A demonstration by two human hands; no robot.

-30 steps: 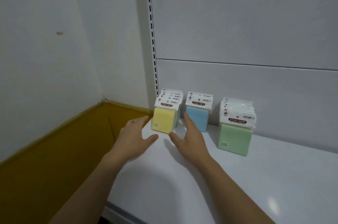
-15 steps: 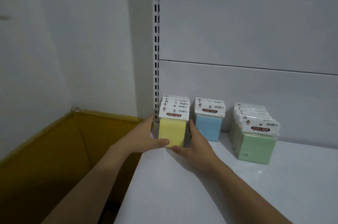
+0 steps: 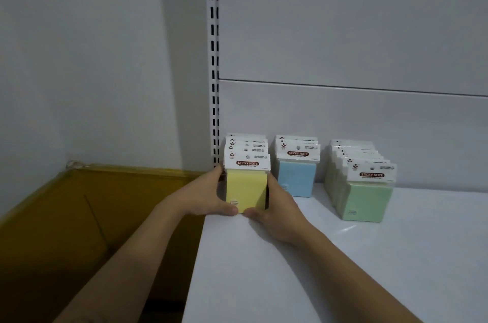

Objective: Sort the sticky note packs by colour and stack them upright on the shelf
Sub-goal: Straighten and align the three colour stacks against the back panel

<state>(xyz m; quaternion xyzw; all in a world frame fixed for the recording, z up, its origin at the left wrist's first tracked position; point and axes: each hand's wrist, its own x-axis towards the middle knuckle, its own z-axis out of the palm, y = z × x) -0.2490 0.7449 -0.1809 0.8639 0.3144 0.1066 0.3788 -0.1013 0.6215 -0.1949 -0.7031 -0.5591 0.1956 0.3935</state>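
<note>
Three upright rows of sticky note packs stand at the back of the white shelf [image 3: 343, 264]. The yellow packs [image 3: 247, 190] are at the left, beside the slotted upright. My left hand [image 3: 203, 198] presses the row's left side and my right hand [image 3: 274, 209] its right side, thumbs meeting at the front pack's lower edge. Right of them stand the blue packs [image 3: 297, 177], apart from my right hand. The green packs [image 3: 365, 201], several deep, stand furthest right, untouched.
A yellow-brown cardboard box [image 3: 79, 217] lies open below the shelf's left edge, under my left forearm. The slotted white upright [image 3: 214, 58] and grey back panel [image 3: 343, 111] close off the rear. Bare shelf surface stretches in front of and right of the green packs.
Both hands closed in from the shelf front onto the two sides of the yellow row. The view shifted left and closer.
</note>
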